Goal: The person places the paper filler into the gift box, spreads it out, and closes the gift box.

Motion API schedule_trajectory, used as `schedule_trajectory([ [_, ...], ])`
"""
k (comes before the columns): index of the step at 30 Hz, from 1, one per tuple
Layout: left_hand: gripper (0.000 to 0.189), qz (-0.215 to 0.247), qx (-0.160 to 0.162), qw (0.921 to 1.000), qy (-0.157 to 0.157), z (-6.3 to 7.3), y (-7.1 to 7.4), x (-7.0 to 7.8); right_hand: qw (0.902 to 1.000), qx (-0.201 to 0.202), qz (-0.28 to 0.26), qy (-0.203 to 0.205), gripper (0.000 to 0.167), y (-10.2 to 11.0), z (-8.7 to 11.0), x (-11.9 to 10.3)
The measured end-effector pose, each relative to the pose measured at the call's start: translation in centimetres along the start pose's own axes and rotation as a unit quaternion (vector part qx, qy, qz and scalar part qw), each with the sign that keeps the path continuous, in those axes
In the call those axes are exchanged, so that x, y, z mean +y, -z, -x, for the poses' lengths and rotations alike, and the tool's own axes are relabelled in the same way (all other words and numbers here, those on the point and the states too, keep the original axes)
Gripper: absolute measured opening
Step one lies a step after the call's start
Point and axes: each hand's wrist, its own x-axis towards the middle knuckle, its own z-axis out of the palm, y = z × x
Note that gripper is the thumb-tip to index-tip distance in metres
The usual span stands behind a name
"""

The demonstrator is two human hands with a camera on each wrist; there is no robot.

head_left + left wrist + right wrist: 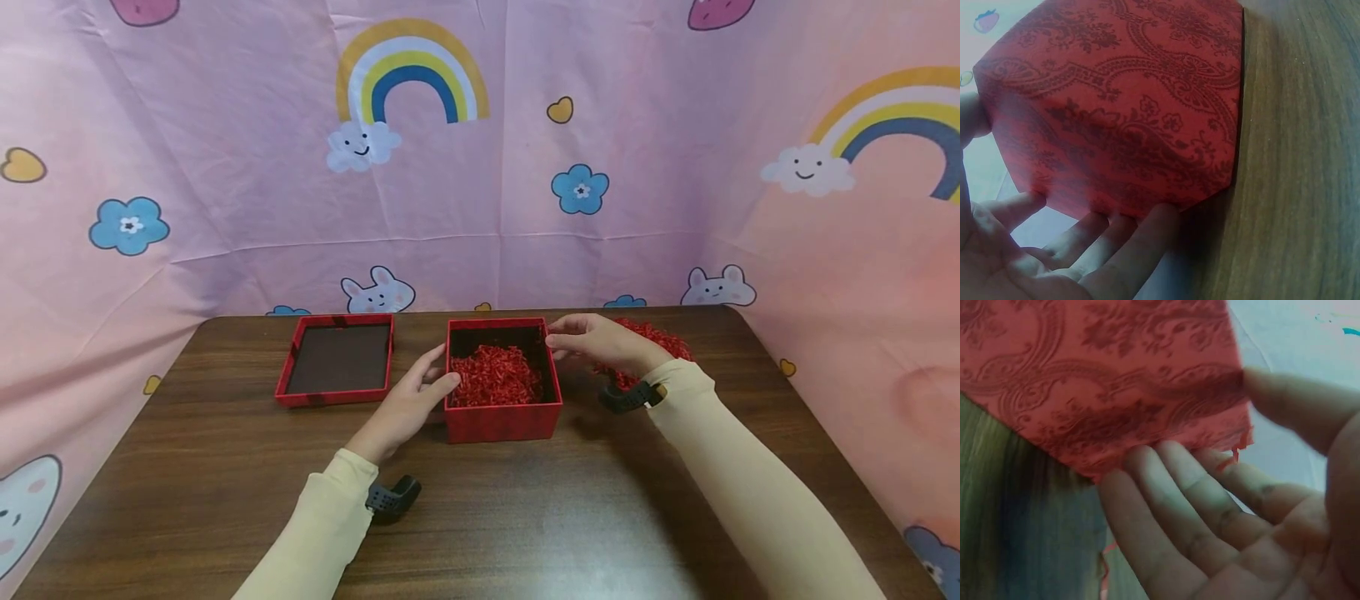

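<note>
A square red box (501, 423) with a dark lining stands on the table, and dark paisley shows on its outer walls. Crinkled red paper shreds (497, 377) lie inside it. On its left side, the fingers of my left hand (408, 406) touch the wall, with the thumb near the upper edge; the left wrist view shows these fingers (1138, 250) fairly straight. My right hand (606, 343) touches the opposite wall, its fingers (1166, 512) extended and the thumb at the edge in the right wrist view. A small red shred (1235, 455) hangs by those fingers.
Left of the box lies its shallow red lid (337, 358), dark inside facing up. More red shreds (663, 337) are heaped behind the right hand. A patterned cloth (465, 208) hangs beyond the brown wooden table (480, 517) and along its sides.
</note>
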Motion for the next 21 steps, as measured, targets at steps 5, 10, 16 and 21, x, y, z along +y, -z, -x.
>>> schedule_trajectory([
  [5,0.069,-0.001,0.000,1.0000,0.004,0.0,0.0,-0.1,0.9993,0.037,-0.001,0.004,0.027,-0.1,0.1,-0.9],
  [10,0.069,-0.001,0.000,1.0000,0.005,-0.1,0.1,-0.2,0.9981,0.061,0.011,-0.003,0.019,-0.2,0.2,-1.5],
  [16,0.070,-0.004,0.000,1.0000,0.006,-0.1,0.1,-0.2,0.9950,0.085,0.042,0.032,0.019,-0.3,0.3,-2.0],
  [21,0.070,-0.003,-0.001,1.0000,0.004,0.0,0.1,-0.1,0.9888,0.113,0.058,0.078,0.021,-1.0,0.0,-2.6],
])
